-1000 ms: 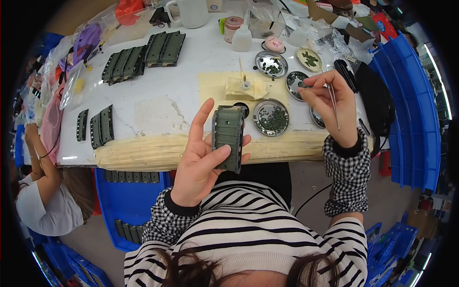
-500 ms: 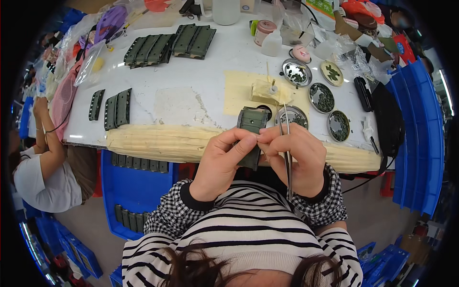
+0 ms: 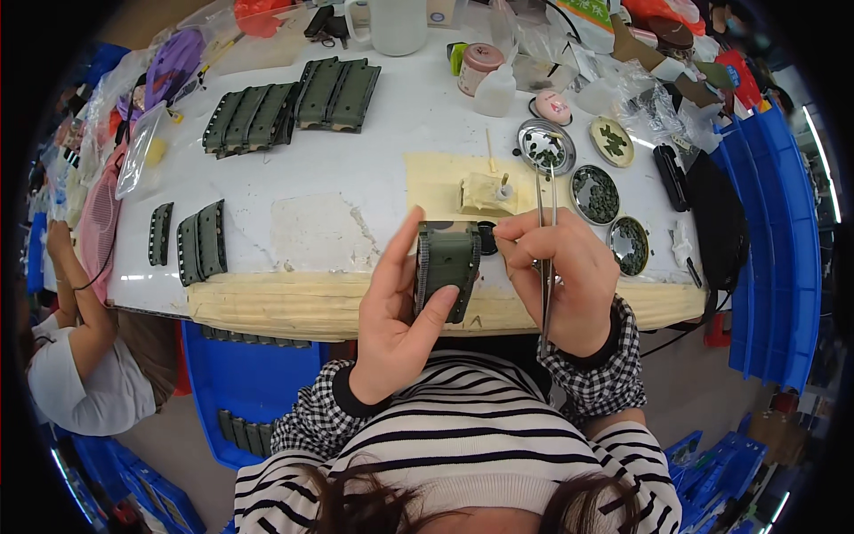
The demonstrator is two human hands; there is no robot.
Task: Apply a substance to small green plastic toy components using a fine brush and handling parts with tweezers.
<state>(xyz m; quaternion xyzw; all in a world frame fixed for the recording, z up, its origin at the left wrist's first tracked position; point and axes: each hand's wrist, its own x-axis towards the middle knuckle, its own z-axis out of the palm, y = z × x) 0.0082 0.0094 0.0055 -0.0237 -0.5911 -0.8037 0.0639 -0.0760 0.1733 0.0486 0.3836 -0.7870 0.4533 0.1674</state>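
Left hand (image 3: 398,325), curled round green ribbed part (image 3: 451,254), grip best firm; right hand (image 3: 569,276), fingertips pinched, contents unclear, holding tweezers (image 3: 544,322), points best clear.

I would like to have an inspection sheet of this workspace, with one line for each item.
Surface: white tabletop, with a worn patch; yellowish covering along the front edge.
Job's things: ribbed dark-green panel in hand, similar panels at left, round dishes of small green pieces at right.
Clutter: plastic bags at far right, jug at the far edge.
Hands: left hand grips the panel; right hand holds tweezers; whether fingertips pinch anything is unclear.
Cables: thin black cable below the tabletop, right side.
Surroundings: another person at left; blue plastic container at right.
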